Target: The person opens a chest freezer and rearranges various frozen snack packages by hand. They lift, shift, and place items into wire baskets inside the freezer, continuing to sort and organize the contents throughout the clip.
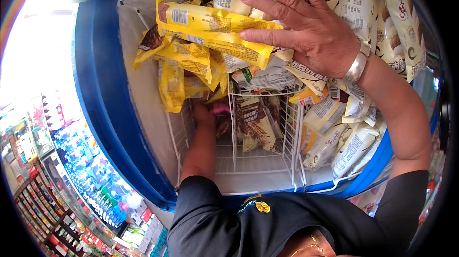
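Note:
My left hand [200,109] reaches down into the left wire basket [179,138] of a chest freezer. Yellow ice-cream packets [193,59] hide its fingers, and a small pink thing [219,107] shows beside it. With fingers spread, my right hand [304,29] lies over heaped cream-coloured ice-cream packets [353,9] at the upper right. Its thumb touches the end of a long yellow packet [215,23] that lies across the top of the pile. Brown and cream packets [254,124] stand in the middle wire compartment, between my arms.
The freezer's blue rim [104,95] curves around the baskets. White wire dividers [233,131] separate the compartments. More cream packets [333,142] fill the right side, under my forearm. Outside, at left, are bottled drinks [93,171] and store shelves [36,199].

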Demonstrator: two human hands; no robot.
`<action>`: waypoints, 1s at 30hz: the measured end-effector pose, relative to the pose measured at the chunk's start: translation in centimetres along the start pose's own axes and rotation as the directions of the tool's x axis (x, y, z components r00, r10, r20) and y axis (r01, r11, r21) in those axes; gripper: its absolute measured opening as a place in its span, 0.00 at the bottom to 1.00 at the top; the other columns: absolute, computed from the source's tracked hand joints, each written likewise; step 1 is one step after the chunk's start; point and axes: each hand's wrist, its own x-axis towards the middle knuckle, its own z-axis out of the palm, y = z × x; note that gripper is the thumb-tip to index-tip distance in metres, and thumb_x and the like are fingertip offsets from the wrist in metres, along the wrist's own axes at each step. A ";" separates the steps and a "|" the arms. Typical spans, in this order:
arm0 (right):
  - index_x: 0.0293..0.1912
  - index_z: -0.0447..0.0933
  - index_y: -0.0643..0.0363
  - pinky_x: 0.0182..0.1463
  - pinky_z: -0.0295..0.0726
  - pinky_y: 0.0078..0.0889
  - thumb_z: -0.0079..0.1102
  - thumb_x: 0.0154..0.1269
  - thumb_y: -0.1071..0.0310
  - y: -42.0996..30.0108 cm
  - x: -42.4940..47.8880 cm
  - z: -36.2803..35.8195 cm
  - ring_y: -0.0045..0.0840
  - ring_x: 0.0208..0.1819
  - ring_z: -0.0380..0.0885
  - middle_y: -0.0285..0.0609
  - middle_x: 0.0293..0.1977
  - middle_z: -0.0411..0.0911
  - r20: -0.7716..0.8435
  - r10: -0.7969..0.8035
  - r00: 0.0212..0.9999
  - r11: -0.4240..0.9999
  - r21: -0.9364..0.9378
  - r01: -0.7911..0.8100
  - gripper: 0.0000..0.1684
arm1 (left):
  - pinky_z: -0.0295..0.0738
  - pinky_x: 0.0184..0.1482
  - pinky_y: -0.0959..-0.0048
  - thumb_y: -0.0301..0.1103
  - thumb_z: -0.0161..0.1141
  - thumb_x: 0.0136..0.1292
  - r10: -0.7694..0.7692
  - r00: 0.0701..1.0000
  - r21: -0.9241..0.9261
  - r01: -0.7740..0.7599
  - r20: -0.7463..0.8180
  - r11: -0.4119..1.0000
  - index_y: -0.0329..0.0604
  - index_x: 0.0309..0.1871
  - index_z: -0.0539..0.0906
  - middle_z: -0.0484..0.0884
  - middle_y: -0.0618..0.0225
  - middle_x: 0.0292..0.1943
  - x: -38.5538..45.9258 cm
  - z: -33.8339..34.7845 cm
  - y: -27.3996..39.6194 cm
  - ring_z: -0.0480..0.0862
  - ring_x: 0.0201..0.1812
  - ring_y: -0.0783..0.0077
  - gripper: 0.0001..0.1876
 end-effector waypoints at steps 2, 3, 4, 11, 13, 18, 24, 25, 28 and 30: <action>0.63 0.73 0.34 0.79 0.25 0.51 0.56 0.62 0.60 -0.4 0.3 -0.3 0.31 0.76 0.51 0.41 0.72 0.59 -0.006 -0.002 1.000 1.000 0.006 0.002 0.28 | 0.82 0.44 0.63 0.39 0.57 0.65 0.040 0.997 -0.012 -0.039 0.063 0.999 0.43 0.58 0.76 0.81 0.64 0.50 -0.4 -0.4 0.0 0.83 0.47 0.62 0.20; 0.63 0.73 0.34 0.79 0.26 0.50 0.56 0.62 0.60 -0.4 0.4 -0.1 0.31 0.76 0.51 0.41 0.72 0.59 -0.046 -0.020 0.999 1.000 0.000 0.020 0.28 | 0.82 0.45 0.63 0.39 0.58 0.64 0.064 0.993 -0.017 -0.063 0.096 0.998 0.42 0.58 0.76 0.81 0.62 0.50 -0.3 -0.4 0.1 0.83 0.48 0.61 0.21; 0.62 0.74 0.35 0.79 0.26 0.50 0.56 0.62 0.60 -0.3 0.5 0.1 0.32 0.76 0.52 0.41 0.72 0.60 -0.091 -0.040 0.995 0.999 -0.009 0.039 0.27 | 0.81 0.46 0.63 0.38 0.59 0.62 0.128 0.977 0.636 -0.210 0.173 0.742 0.41 0.58 0.76 0.81 0.61 0.51 0.5 -1.2 0.5 0.83 0.48 0.61 0.21; 0.63 0.74 0.35 0.79 0.28 0.50 0.56 0.62 0.62 0.6 -0.6 1.3 0.32 0.76 0.53 0.41 0.72 0.59 -0.151 -0.064 0.986 0.994 -0.095 0.050 0.28 | 0.78 0.54 0.64 0.32 0.62 0.58 0.225 0.794 0.823 -0.520 0.565 -0.231 0.40 0.59 0.76 0.81 0.55 0.54 1.4 -2.6 -0.1 0.82 0.52 0.58 0.24; 0.65 0.71 0.35 0.79 0.27 0.52 0.56 0.62 0.63 0.0 0.0 0.3 0.31 0.76 0.50 0.40 0.73 0.56 -0.060 -0.024 0.998 1.000 0.007 0.025 0.31 | 0.77 0.55 0.64 0.32 0.60 0.61 0.271 0.764 0.809 -0.572 0.586 -0.138 0.41 0.60 0.75 0.80 0.56 0.55 3.3 -5.7 -1.2 0.82 0.54 0.58 0.23; 0.68 0.66 0.33 0.80 0.41 0.49 0.59 0.55 0.76 -0.8 -0.3 0.5 0.25 0.75 0.53 0.32 0.73 0.57 -0.104 0.015 0.994 0.996 -0.090 -0.025 0.42 | 0.77 0.56 0.64 0.35 0.55 0.68 0.195 0.880 0.590 -0.439 0.433 0.678 0.41 0.61 0.74 0.78 0.60 0.57 1.4 -3.8 -1.1 0.79 0.57 0.60 0.20; 0.67 0.67 0.35 0.79 0.37 0.54 0.60 0.51 0.76 -1.6 0.7 0.2 0.30 0.76 0.52 0.34 0.73 0.56 -0.125 0.000 0.992 0.990 -0.137 -0.018 0.43 | 0.80 0.52 0.59 0.42 0.57 0.69 -0.108 0.988 0.048 0.103 0.110 0.994 0.41 0.59 0.75 0.78 0.60 0.56 -3.5 -1.4 2.3 0.79 0.55 0.60 0.20; 0.68 0.67 0.35 0.79 0.36 0.54 0.60 0.51 0.76 -1.7 0.7 0.1 0.29 0.76 0.51 0.35 0.73 0.56 -0.118 0.004 0.993 0.988 -0.155 -0.023 0.43 | 0.81 0.49 0.58 0.42 0.58 0.68 -0.061 0.990 0.184 0.037 0.124 0.982 0.40 0.58 0.75 0.78 0.59 0.55 -4.1 -1.8 2.1 0.80 0.53 0.60 0.20; 0.68 0.66 0.35 0.79 0.36 0.54 0.61 0.51 0.75 -2.4 0.6 -0.5 0.29 0.76 0.51 0.36 0.73 0.56 -0.089 0.037 0.995 0.988 -0.146 -0.050 0.44 | 0.83 0.43 0.58 0.40 0.59 0.67 0.001 0.997 0.337 -0.025 0.072 0.941 0.37 0.55 0.77 0.80 0.57 0.51 -6.3 -1.3 2.7 0.83 0.48 0.58 0.19; 0.70 0.61 0.33 0.79 0.35 0.54 0.61 0.54 0.68 -2.6 0.5 -0.6 0.28 0.77 0.48 0.34 0.75 0.52 -0.057 0.017 0.998 0.972 -0.231 -0.030 0.44 | 0.83 0.39 0.59 0.36 0.60 0.65 -0.105 0.990 0.095 0.114 -0.097 0.989 0.34 0.52 0.78 0.81 0.55 0.48 -7.8 -0.3 3.4 0.85 0.44 0.58 0.17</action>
